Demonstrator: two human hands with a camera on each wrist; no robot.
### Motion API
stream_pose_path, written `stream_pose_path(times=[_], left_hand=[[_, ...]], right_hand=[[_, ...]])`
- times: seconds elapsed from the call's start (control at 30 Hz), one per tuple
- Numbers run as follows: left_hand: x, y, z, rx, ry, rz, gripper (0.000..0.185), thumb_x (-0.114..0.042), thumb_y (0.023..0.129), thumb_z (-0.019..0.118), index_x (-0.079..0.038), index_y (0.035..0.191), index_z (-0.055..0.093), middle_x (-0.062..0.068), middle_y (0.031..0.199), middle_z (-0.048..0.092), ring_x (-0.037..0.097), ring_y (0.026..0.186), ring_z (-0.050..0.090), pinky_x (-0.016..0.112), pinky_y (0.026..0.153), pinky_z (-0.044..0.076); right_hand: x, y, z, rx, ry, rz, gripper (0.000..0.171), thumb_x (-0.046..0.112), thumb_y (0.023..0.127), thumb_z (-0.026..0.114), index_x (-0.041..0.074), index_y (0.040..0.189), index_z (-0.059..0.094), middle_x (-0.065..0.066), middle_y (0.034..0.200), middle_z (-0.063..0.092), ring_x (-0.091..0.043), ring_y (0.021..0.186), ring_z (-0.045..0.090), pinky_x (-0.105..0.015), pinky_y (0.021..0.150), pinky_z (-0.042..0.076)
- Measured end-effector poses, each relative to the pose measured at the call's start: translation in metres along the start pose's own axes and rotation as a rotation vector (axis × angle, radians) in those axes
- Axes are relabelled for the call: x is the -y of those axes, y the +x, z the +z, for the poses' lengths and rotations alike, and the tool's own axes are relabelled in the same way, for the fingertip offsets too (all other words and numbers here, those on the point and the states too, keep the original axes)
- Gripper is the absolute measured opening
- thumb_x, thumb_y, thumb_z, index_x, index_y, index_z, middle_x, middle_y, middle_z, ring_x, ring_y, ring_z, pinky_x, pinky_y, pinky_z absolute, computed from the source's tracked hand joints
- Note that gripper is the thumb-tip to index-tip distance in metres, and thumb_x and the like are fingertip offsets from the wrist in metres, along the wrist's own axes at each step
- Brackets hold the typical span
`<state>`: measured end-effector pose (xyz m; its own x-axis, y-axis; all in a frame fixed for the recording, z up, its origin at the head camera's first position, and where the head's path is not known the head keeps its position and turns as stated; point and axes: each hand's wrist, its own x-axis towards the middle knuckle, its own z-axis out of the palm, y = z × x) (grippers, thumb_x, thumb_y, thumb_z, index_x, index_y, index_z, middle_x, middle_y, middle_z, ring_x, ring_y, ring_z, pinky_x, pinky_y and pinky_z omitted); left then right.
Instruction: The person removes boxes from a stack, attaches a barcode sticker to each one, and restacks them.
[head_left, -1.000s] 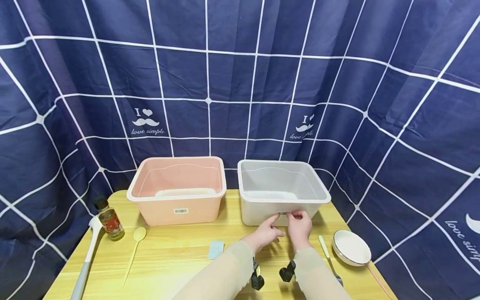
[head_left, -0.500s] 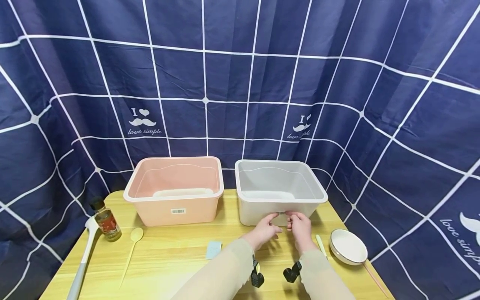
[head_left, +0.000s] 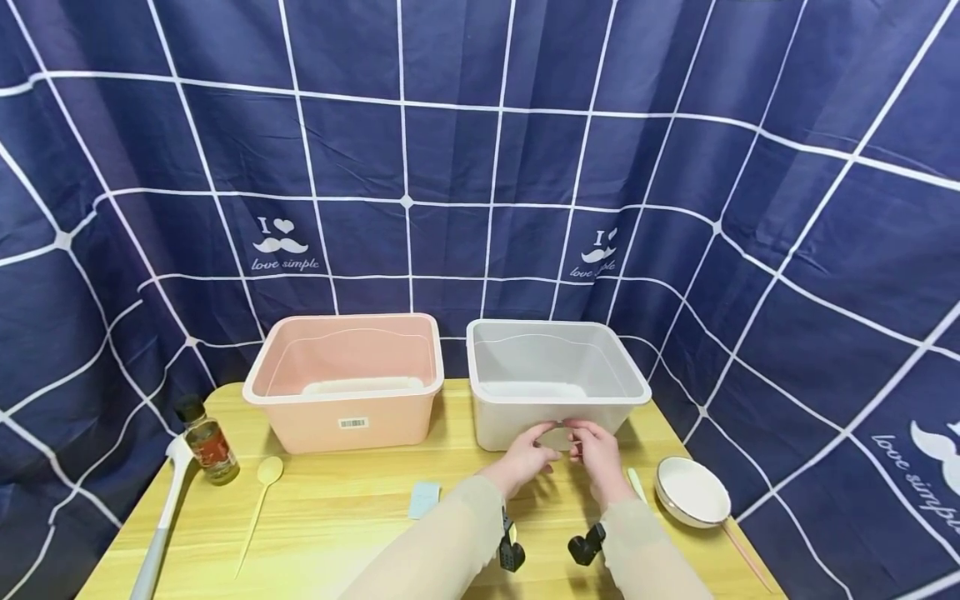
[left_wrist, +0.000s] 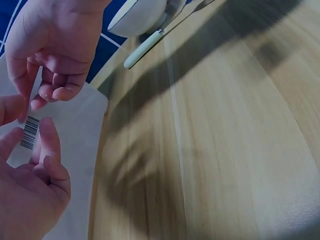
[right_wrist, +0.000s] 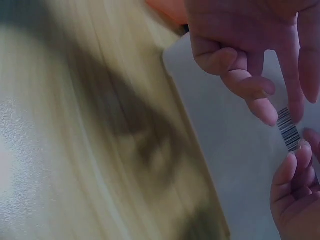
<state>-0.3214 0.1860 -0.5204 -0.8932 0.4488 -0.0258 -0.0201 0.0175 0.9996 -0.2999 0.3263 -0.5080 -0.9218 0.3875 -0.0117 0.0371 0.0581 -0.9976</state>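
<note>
Barcode sticker (left_wrist: pixel 30 132) on the grey bin (head_left: pixel 555 417) front wall lies between both hands; left hand (head_left: pixel 527 457) and right hand (head_left: pixel 596 454) pinch its ends, long axis horizontal.

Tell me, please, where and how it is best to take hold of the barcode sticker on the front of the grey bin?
Probably pinch the barcode sticker at one short end and come from the front. It lies flat on the wall of the grey bin, so only an edge can lift. The left hand and right hand are at it.
</note>
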Motion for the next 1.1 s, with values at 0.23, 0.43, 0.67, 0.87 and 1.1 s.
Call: stream_pose_path(times=[0.23,0.43,0.67,0.87,1.1], left_hand=[[0.001,-0.005,-0.003,0.024,0.050,-0.060,0.066,-0.002,0.085,0.068,-0.009,0.146,0.046,0.018,0.114,0.062,0.035,0.080,0.064,0.048,0.074,0.053],[0.000,-0.019,-0.016,0.018,0.086,-0.074,0.041,-0.004,0.088,0.064,0.009,0.127,0.057,0.020,0.105,0.066,0.039,0.082,0.065,0.045,0.077,0.054],[-0.021,-0.035,-0.068,-0.118,0.047,-0.138,0.013,0.005,0.085,0.055,0.010,0.092,0.064,0.014,0.075,0.065,0.011,0.056,0.057,0.023,0.054,0.051],[-0.056,-0.042,-0.109,-0.215,0.008,-0.160,0.027,-0.004,0.092,0.049,0.011,0.112,0.060,0.020,0.091,0.066,0.013,0.060,0.059,0.023,0.053,0.047],[-0.076,-0.034,-0.114,-0.287,-0.013,-0.068,0.056,-0.016,0.100,0.052,0.011,0.145,0.034,0.017,0.088,0.064,0.013,0.057,0.058,0.024,0.050,0.048]], right_hand=[[-0.010,-0.003,0.003,0.080,-0.054,0.065,0.036,-0.002,0.095,0.046,-0.015,0.127,0.055,-0.008,0.080,0.058,-0.010,0.057,0.050,-0.021,0.052,0.045],[-0.007,-0.012,-0.004,0.030,-0.040,0.086,0.032,0.000,0.097,0.047,-0.019,0.122,0.052,-0.003,0.071,0.057,-0.005,0.052,0.045,-0.018,0.046,0.042],[0.018,-0.016,-0.041,-0.160,0.044,0.004,0.018,0.002,0.099,0.047,-0.012,0.107,0.054,-0.001,0.071,0.055,-0.003,0.052,0.047,-0.017,0.046,0.042],[0.056,-0.004,-0.071,-0.396,-0.114,-0.172,0.014,0.004,0.095,0.054,-0.008,0.100,0.060,0.009,0.067,0.053,-0.001,0.053,0.048,-0.016,0.050,0.042],[0.079,0.021,-0.092,-0.393,-0.419,-0.162,0.034,0.015,0.095,0.060,-0.009,0.119,0.059,-0.020,0.103,0.062,-0.026,0.095,0.053,-0.028,0.077,0.039]])
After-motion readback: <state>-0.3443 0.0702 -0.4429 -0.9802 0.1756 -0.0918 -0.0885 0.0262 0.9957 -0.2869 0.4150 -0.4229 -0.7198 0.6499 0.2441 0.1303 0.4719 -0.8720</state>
